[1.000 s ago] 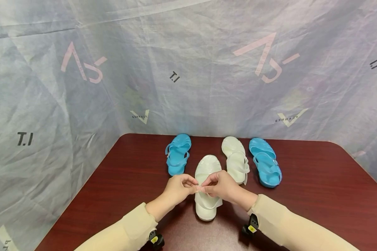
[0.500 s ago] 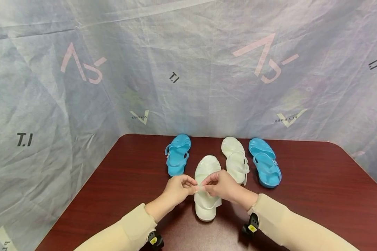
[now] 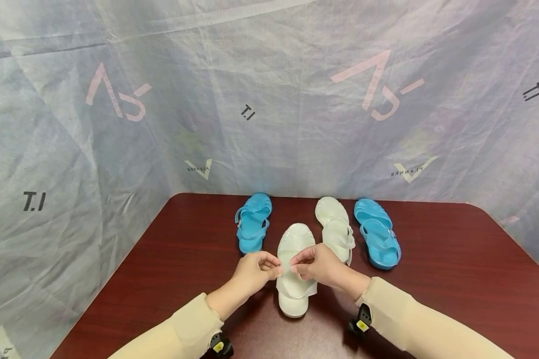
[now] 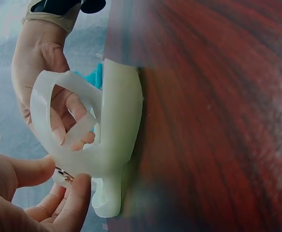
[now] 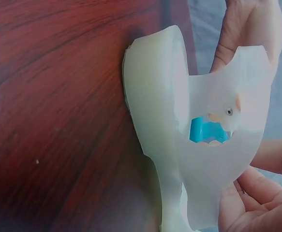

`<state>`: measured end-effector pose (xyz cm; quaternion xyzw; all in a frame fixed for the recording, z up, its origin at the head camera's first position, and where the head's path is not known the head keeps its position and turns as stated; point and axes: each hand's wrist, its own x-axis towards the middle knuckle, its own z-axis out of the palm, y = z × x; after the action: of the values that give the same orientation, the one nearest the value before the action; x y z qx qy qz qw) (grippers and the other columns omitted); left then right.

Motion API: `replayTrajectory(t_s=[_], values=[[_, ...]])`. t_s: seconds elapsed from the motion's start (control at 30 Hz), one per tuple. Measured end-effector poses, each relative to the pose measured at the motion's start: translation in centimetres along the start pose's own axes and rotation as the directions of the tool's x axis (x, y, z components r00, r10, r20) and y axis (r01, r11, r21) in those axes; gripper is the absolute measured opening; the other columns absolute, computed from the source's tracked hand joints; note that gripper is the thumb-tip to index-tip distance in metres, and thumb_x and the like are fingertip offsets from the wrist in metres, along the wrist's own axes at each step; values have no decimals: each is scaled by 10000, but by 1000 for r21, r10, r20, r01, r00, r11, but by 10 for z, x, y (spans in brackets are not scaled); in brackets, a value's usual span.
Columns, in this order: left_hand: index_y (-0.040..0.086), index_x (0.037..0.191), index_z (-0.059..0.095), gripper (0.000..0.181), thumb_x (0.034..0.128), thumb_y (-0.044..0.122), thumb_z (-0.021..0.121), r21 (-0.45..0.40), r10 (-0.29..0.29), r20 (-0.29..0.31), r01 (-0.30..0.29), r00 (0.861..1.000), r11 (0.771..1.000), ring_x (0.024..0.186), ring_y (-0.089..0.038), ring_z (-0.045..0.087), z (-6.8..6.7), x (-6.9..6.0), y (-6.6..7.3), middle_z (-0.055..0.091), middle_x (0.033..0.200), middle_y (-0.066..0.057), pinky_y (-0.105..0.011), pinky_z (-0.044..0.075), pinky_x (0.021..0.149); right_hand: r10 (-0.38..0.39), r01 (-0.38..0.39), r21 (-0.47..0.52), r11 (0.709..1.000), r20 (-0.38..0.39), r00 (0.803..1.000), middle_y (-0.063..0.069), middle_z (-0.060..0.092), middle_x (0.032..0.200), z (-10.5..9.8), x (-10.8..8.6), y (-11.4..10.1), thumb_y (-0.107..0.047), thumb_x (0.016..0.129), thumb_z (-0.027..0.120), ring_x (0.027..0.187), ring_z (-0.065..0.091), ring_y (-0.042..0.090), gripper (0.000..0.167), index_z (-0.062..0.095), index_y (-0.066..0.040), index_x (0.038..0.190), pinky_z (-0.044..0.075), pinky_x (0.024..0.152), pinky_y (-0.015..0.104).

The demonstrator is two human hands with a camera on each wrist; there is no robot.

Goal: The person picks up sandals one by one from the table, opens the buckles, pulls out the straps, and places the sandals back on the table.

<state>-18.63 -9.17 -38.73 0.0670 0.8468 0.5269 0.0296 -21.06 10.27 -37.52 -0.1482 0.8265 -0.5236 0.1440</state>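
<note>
A white jelly sandal [image 3: 293, 305] stands upright near me, toe pointing away, between both hands. My left hand [image 3: 254, 271] is at its left side. In the left wrist view, the thumb and finger of that hand pinch a small metal buckle [image 4: 64, 174] on the sandal's side. My right hand [image 3: 321, 265] comes over from the right with thumb and index finger close together. Its fingertips pinch the pale ankle strap [image 4: 81, 130], seen through the sandal's opening. In the right wrist view the white sandal [image 5: 155, 92] partly hides the fingertips.
Behind it on the dark red wooden table [image 3: 444, 259] stand a blue sandal [image 3: 253, 224] at left, another white sandal [image 3: 334, 227] and a second blue sandal [image 3: 379, 237] at right. A grey printed cloth [image 3: 274, 144] hangs along the back and sides.
The fingertips of my two hands have drawn slightly apart over the white sandal. The sandals have stayed in place, and the head view has shifted a little.
</note>
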Motion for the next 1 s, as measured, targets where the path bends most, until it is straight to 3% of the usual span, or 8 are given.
replayTrajectory(t_s=[1.0], values=[[33, 904, 703, 151, 813, 133, 770, 8, -22, -32, 22, 999, 1000, 688, -84, 605, 3, 1, -3, 698, 807, -47, -239, 509, 602, 4, -4, 17, 1000, -1, 1000, 4, 658, 685, 0, -3, 1, -57, 820, 728, 630, 582, 100, 152, 717, 51, 926, 505, 596, 250]])
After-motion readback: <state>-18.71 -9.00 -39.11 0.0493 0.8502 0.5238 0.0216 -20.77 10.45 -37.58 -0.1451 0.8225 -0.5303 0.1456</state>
